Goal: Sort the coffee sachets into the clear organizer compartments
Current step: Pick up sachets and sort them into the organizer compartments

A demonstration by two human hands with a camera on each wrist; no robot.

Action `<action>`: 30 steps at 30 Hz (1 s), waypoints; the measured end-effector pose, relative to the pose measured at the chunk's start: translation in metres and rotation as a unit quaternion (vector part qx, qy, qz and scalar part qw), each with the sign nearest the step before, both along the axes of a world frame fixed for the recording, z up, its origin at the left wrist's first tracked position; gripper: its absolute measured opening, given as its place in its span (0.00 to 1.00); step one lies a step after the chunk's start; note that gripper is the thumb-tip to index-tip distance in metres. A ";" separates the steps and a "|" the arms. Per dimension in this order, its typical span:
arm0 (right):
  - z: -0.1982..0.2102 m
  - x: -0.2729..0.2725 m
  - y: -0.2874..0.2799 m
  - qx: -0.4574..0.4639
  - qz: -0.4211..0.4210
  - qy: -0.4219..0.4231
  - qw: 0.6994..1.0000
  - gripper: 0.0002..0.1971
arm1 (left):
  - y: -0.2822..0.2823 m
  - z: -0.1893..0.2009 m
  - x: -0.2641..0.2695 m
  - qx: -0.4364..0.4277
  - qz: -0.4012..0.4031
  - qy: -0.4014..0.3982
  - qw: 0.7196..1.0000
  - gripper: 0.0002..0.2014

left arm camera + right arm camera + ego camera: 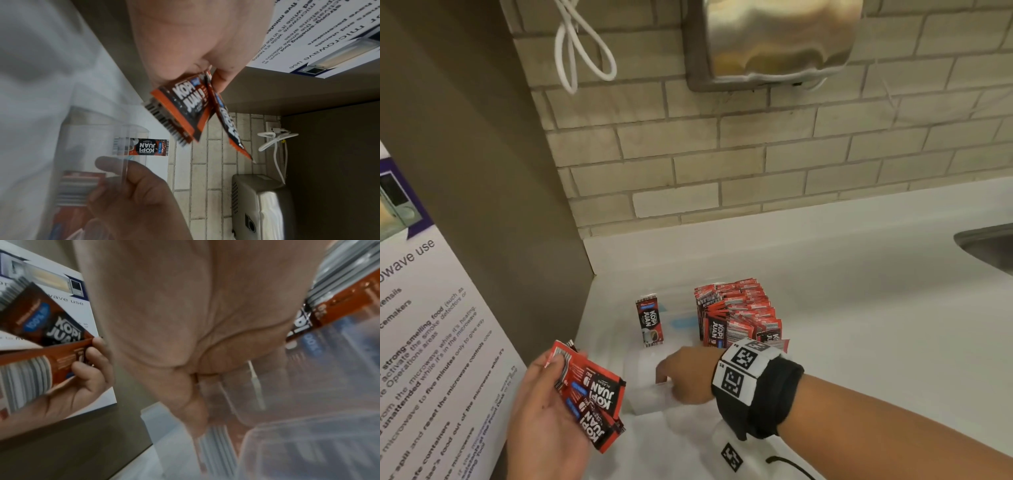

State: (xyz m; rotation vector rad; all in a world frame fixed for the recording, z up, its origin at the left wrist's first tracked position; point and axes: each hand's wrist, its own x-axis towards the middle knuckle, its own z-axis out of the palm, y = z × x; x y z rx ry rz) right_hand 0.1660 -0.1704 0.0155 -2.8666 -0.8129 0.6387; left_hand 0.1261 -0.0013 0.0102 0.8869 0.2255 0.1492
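The left hand [544,411] grasps a few coffee sachets [592,394], not yet sorted; the right hand [685,375] grips the clear organizer [650,394] wall. Farther, one sachet [650,320] stands alone, and a full row [739,311] seems already sorted

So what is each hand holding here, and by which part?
Left hand holds a few sachets fanned by their barcode ends. Right hand grips the organizer at its near wall.

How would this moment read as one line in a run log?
left hand: holds sachets | right hand: grips clear organizer wall | one compartment: packed sachets
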 end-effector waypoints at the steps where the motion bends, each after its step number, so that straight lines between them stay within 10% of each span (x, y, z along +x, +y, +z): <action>1: 0.001 0.000 0.000 0.010 0.003 -0.007 1.000 0.19 | 0.001 -0.002 0.000 -0.001 0.001 0.002 1.000 0.07; 14: 0.043 -0.013 -0.050 0.270 -0.108 -0.185 0.939 0.09 | 0.000 -0.004 0.003 -0.025 -0.007 -0.006 1.000 0.08; 30: 0.020 -0.031 -0.100 0.055 -0.113 -0.319 0.939 0.06 | -0.011 -0.007 0.002 0.006 -0.030 0.002 1.000 0.07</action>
